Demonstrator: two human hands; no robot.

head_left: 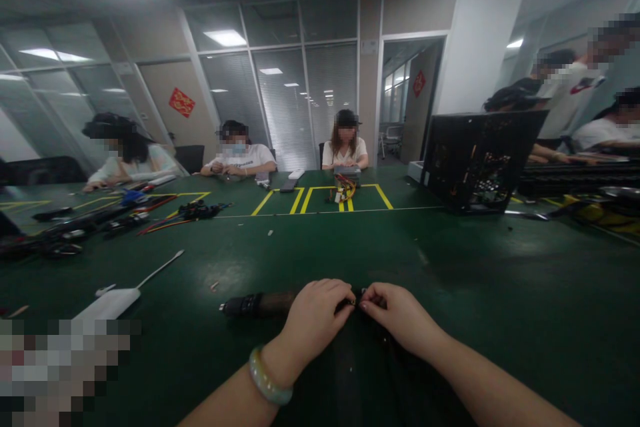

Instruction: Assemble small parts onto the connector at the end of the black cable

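Note:
My left hand (316, 319) and my right hand (399, 317) meet at the near edge of a dark green table (320, 247). Both are closed in a pinch on a small dark part (357, 301) between their fingertips. What the part is I cannot make out. A dark cylindrical object (253, 305) lies on the table and runs left from under my left hand. A pale green bangle (267, 380) sits on my left wrist.
A white adapter with a thin cable (113, 301) lies at the left. Black cable bundles (100, 220) spread at the far left. A black open computer case (477, 159) stands at the right. Coloured wires (344, 188) lie inside yellow floor-tape marks. Several people sit around the table.

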